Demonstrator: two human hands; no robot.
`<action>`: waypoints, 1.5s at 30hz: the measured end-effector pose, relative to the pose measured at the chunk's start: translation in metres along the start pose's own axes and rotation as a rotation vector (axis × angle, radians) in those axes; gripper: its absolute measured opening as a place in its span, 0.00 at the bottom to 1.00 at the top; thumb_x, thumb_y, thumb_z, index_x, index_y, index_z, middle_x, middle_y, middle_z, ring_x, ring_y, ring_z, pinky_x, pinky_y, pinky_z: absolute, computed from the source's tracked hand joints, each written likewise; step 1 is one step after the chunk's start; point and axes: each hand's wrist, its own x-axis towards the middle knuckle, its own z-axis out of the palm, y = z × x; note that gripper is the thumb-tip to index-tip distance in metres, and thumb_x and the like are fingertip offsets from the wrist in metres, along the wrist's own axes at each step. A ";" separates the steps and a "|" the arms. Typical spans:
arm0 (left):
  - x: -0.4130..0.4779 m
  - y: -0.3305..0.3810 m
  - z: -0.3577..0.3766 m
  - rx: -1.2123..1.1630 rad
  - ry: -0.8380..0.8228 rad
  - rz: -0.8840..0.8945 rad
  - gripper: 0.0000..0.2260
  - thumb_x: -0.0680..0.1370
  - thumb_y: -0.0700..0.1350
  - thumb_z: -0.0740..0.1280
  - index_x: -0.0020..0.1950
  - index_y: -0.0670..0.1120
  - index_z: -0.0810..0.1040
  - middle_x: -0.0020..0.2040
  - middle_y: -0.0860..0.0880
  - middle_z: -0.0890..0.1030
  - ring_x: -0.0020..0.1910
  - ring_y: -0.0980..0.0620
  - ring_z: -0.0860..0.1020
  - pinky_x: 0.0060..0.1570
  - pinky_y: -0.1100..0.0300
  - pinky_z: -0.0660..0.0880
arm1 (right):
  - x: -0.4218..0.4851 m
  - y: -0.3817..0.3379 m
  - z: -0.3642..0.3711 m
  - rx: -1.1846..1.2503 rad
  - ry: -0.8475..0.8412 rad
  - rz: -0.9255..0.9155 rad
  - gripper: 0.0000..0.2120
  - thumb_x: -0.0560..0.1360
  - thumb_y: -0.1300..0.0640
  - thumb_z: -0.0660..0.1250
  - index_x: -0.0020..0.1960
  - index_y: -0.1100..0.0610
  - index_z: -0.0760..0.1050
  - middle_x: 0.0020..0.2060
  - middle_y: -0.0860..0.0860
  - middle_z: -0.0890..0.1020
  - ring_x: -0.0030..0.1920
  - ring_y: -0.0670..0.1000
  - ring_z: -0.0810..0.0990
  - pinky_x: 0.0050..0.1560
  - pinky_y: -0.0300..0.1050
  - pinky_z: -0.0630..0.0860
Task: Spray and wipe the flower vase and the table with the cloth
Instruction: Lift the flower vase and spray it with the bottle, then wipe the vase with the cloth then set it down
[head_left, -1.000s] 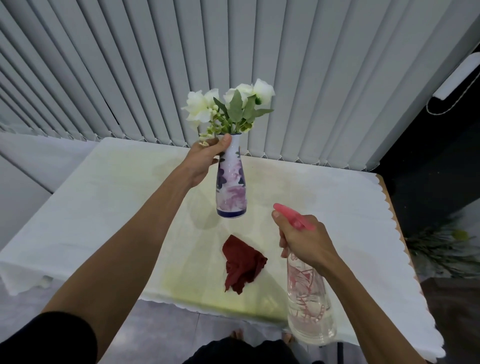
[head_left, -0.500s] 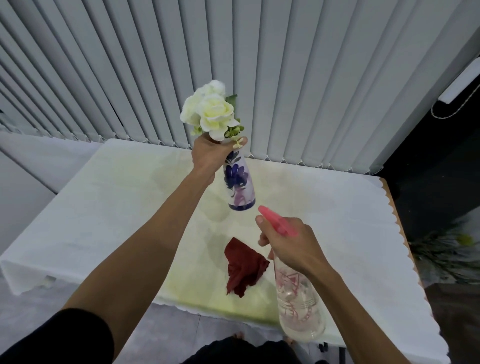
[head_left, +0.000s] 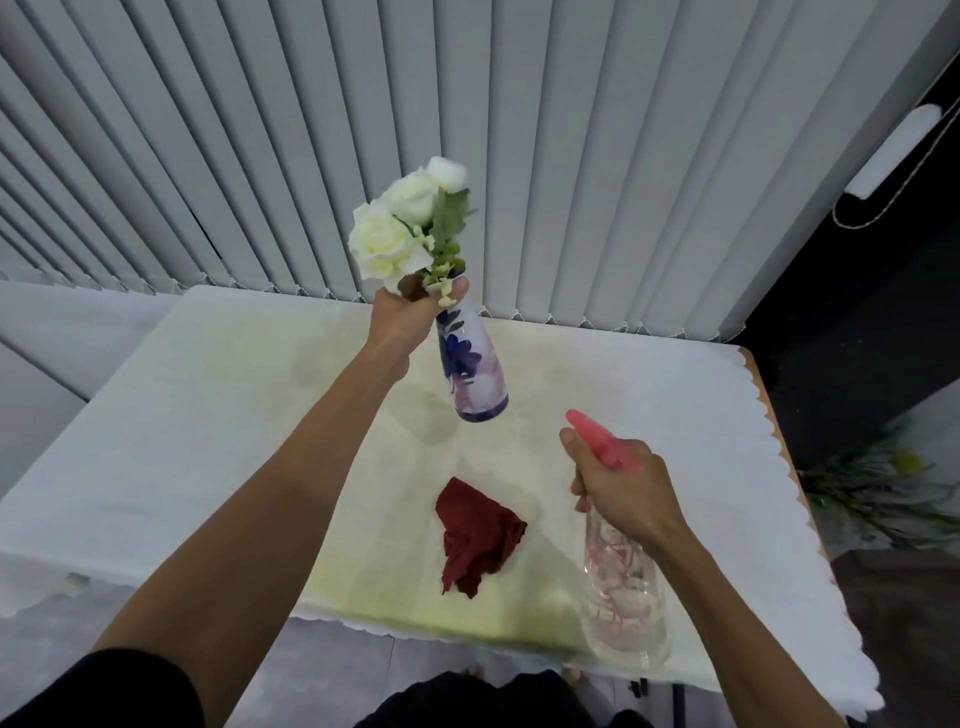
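My left hand (head_left: 410, 312) grips the neck of a white vase (head_left: 475, 371) with blue and purple flower prints, holding it in the air above the table, tilted with its base toward the right. White artificial flowers (head_left: 402, 228) stick out of its top. My right hand (head_left: 618, 486) holds a clear spray bottle (head_left: 623, 592) with a pink trigger head (head_left: 602, 441), its nozzle aimed at the vase from a short distance. A crumpled dark red cloth (head_left: 475, 535) lies on the table (head_left: 208, 415) below, between both arms.
The table wears a white cloth with a scalloped edge and a yellowish damp-looking patch in the middle. Grey vertical blinds (head_left: 519, 130) hang close behind it. A bunch of plants (head_left: 878, 488) lies on the dark floor at the right.
The vase has turned in my left hand, showing first a purple side and now the blue flower print, and tilted. My right hand with the spray bottle stays just below and right of it.
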 end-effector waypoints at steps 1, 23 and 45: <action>-0.001 -0.002 -0.001 0.013 -0.053 0.010 0.19 0.61 0.57 0.80 0.49 0.57 0.84 0.48 0.61 0.85 0.56 0.54 0.81 0.59 0.55 0.76 | 0.004 -0.002 -0.006 0.033 0.003 0.001 0.18 0.78 0.34 0.62 0.67 0.29 0.76 0.32 0.45 0.87 0.30 0.46 0.87 0.42 0.39 0.77; -0.031 -0.049 0.004 -0.067 -0.058 -0.036 0.18 0.60 0.55 0.83 0.46 0.57 0.82 0.45 0.61 0.86 0.53 0.59 0.83 0.51 0.62 0.79 | 0.037 0.020 -0.034 0.414 0.209 0.077 0.06 0.77 0.37 0.70 0.49 0.23 0.80 0.63 0.57 0.81 0.51 0.53 0.85 0.61 0.39 0.78; -0.059 -0.075 -0.029 -0.074 0.135 -0.039 0.28 0.64 0.49 0.83 0.63 0.49 0.81 0.54 0.58 0.84 0.50 0.66 0.80 0.50 0.65 0.75 | -0.005 0.068 0.094 -0.081 -0.048 0.230 0.18 0.79 0.63 0.65 0.68 0.60 0.78 0.66 0.56 0.81 0.68 0.57 0.79 0.61 0.39 0.69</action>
